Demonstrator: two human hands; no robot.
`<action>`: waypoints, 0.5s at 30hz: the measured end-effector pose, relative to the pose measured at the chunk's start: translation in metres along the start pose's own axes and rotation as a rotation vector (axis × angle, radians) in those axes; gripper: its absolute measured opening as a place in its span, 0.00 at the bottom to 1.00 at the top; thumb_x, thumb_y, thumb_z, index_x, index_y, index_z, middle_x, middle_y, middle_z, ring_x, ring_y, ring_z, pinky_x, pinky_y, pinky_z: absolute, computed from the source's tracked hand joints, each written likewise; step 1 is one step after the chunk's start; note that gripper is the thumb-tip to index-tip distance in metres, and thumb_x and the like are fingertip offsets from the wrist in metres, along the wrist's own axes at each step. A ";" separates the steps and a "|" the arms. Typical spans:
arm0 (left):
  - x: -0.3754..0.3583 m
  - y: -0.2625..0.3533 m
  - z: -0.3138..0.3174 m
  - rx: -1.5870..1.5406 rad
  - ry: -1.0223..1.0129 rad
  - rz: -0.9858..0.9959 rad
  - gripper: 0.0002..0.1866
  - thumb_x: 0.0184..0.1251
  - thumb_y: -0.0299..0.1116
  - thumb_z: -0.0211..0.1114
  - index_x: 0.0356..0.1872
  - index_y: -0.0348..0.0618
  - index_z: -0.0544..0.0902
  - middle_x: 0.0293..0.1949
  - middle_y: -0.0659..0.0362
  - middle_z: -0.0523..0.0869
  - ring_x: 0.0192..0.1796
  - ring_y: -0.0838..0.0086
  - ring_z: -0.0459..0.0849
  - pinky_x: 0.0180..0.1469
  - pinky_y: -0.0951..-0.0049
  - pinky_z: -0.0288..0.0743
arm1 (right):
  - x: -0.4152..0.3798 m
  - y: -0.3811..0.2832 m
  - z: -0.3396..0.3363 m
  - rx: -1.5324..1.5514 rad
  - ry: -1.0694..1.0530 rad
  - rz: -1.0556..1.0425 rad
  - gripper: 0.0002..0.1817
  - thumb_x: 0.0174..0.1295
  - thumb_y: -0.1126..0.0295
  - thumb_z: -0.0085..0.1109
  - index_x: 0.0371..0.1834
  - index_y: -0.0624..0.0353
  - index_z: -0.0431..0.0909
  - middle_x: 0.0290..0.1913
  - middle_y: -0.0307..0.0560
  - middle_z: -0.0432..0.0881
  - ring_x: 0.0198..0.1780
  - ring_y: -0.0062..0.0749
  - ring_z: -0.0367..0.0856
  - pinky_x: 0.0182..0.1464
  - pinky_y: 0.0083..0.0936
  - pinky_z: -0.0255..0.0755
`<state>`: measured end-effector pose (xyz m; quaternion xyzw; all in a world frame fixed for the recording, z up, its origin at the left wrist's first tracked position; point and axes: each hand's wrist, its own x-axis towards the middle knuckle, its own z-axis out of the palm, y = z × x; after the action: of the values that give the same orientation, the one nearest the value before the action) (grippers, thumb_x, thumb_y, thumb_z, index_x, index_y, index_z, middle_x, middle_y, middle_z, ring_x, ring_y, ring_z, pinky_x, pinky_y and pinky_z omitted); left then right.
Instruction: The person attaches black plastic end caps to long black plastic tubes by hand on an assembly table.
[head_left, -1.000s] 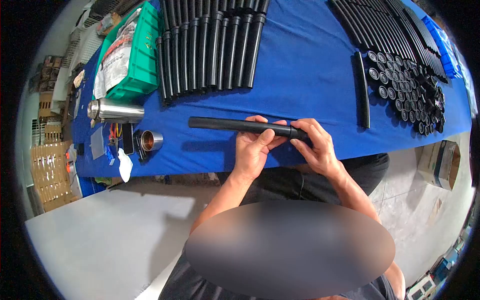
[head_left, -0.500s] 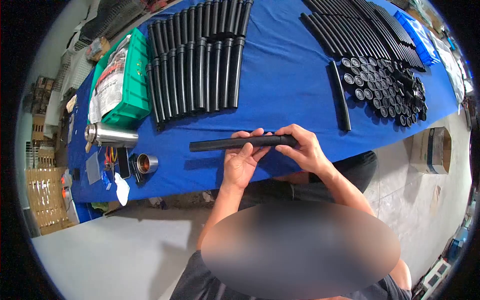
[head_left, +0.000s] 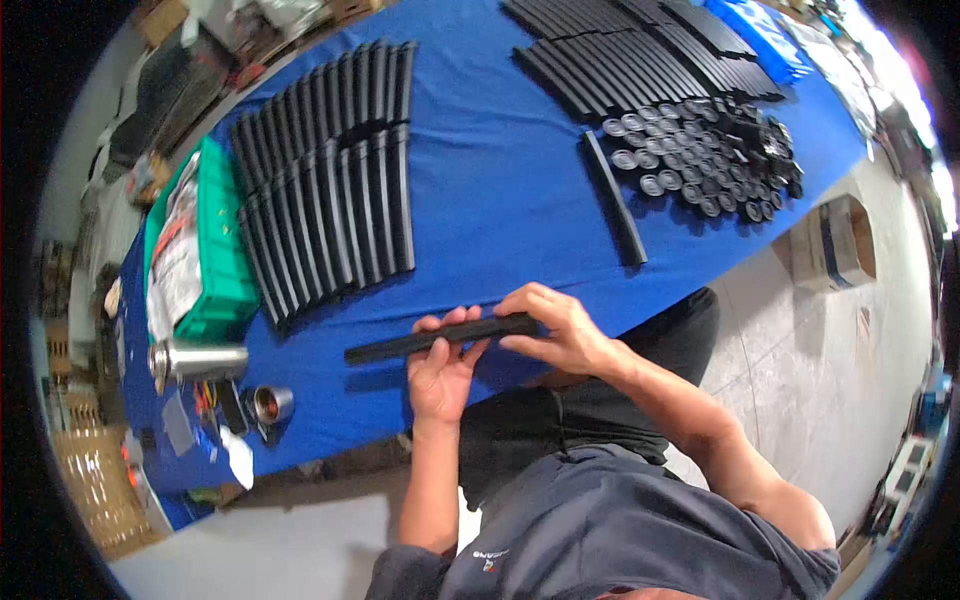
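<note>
A long black tube (head_left: pixel 392 346) lies level across both my hands, just above the front part of the blue-covered table. My left hand (head_left: pixel 443 375) is closed around its middle, with the thumb on the near side and the fingertips on the far side. At the tube's right end, my right hand (head_left: pixel 560 335) grips between thumb and fingers, partly hiding a wider black end piece. Farther right, a single black tube (head_left: pixel 615 200) lies beside a cluster of round black caps (head_left: pixel 680 155).
Two rows of black tubes with collars (head_left: pixel 330 210) lie left of centre. More tubes (head_left: pixel 620 65) are stacked at the far right. A green crate (head_left: pixel 225 250), a steel flask (head_left: pixel 205 361) and a metal cup (head_left: pixel 271 404) stand on the left. A cardboard box (head_left: pixel 835 245) sits on the floor.
The camera view has turned and shifted, so the table's contents appear farther left. Both hands keep their hold on the tube, with little visible change in grip.
</note>
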<state>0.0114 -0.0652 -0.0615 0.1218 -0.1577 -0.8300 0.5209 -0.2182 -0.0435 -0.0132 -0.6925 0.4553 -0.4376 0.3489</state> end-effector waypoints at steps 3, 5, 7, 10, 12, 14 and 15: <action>-0.001 -0.001 0.000 0.026 0.015 0.001 0.15 0.77 0.23 0.63 0.60 0.45 0.79 0.65 0.43 0.83 0.74 0.46 0.75 0.71 0.38 0.78 | -0.003 0.003 0.003 0.128 -0.031 0.160 0.21 0.66 0.65 0.73 0.58 0.63 0.80 0.47 0.52 0.87 0.49 0.40 0.87 0.51 0.36 0.79; 0.000 0.000 -0.001 0.046 0.018 0.009 0.14 0.77 0.23 0.64 0.60 0.44 0.79 0.65 0.43 0.83 0.74 0.46 0.76 0.71 0.38 0.79 | -0.001 0.011 0.002 0.116 -0.050 0.063 0.21 0.68 0.64 0.71 0.58 0.62 0.80 0.47 0.53 0.86 0.48 0.42 0.87 0.50 0.37 0.79; -0.001 -0.001 -0.001 0.058 0.022 0.016 0.14 0.76 0.24 0.64 0.60 0.44 0.79 0.64 0.43 0.83 0.73 0.46 0.77 0.70 0.38 0.79 | 0.000 0.009 -0.002 0.119 -0.097 0.064 0.20 0.69 0.63 0.70 0.57 0.63 0.79 0.45 0.54 0.85 0.46 0.47 0.86 0.48 0.39 0.78; 0.000 -0.001 -0.001 0.088 0.027 0.019 0.15 0.76 0.24 0.65 0.60 0.44 0.79 0.64 0.43 0.83 0.73 0.46 0.77 0.71 0.38 0.79 | 0.001 0.009 -0.005 0.107 -0.105 0.043 0.19 0.70 0.64 0.68 0.57 0.65 0.78 0.44 0.55 0.84 0.45 0.50 0.85 0.46 0.41 0.77; -0.001 -0.001 -0.002 0.101 0.028 0.025 0.15 0.75 0.23 0.65 0.59 0.45 0.78 0.63 0.44 0.84 0.73 0.47 0.78 0.71 0.39 0.79 | -0.001 0.012 0.001 0.097 -0.065 0.012 0.19 0.70 0.64 0.68 0.57 0.65 0.77 0.44 0.56 0.83 0.45 0.51 0.84 0.45 0.42 0.76; 0.001 0.000 -0.003 0.138 0.012 0.023 0.15 0.75 0.24 0.65 0.60 0.44 0.79 0.65 0.45 0.83 0.73 0.48 0.77 0.73 0.38 0.77 | -0.004 0.018 0.005 0.079 -0.028 -0.016 0.19 0.70 0.64 0.67 0.57 0.65 0.77 0.44 0.57 0.82 0.45 0.52 0.84 0.45 0.43 0.76; 0.001 0.001 -0.005 0.156 0.004 0.023 0.15 0.75 0.25 0.66 0.60 0.44 0.79 0.65 0.46 0.83 0.73 0.48 0.76 0.74 0.37 0.75 | -0.004 0.018 0.006 0.069 -0.010 -0.031 0.20 0.70 0.64 0.67 0.57 0.65 0.77 0.45 0.57 0.82 0.45 0.52 0.84 0.45 0.44 0.76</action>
<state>0.0130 -0.0671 -0.0655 0.1619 -0.2220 -0.8090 0.5196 -0.2189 -0.0454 -0.0327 -0.6889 0.4275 -0.4551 0.3682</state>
